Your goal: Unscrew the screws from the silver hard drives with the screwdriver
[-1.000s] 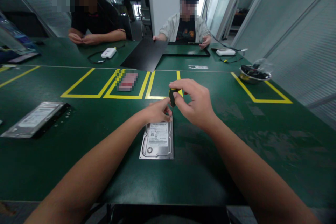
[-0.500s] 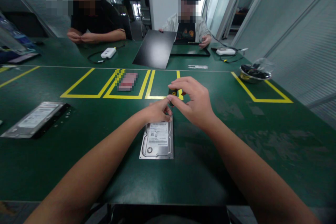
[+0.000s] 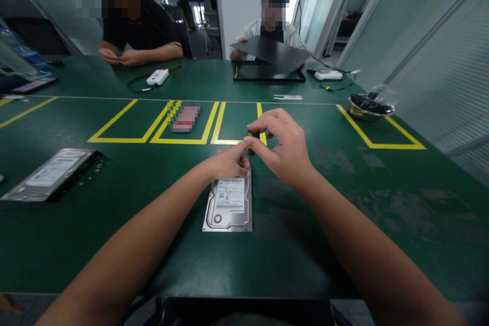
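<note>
A silver hard drive (image 3: 229, 204) with a white label lies on the green table (image 3: 183, 260) in front of me. My left hand (image 3: 228, 162) rests over its far end, with fingers bent near the screwdriver's shaft; what they pinch is too small to make out. My right hand (image 3: 281, 145) has thumb and fingers round the black and yellow handle of a small screwdriver (image 3: 252, 141). The screwdriver stands upright over the drive's far right corner. Its tip is hidden by my left fingers.
Another drive (image 3: 53, 173) lies at the left with small bits beside it. Yellow tape (image 3: 179, 141) outlines boxes around a pinkish item (image 3: 186, 118). A bowl (image 3: 370, 107) stands at the right. Two people sit opposite, one holding a black panel (image 3: 269, 51) over a frame.
The person opposite has moved the black panel up and to the right over the frame. My right hand and the screwdriver handle have shifted very slightly. My left hand has stayed in place.
</note>
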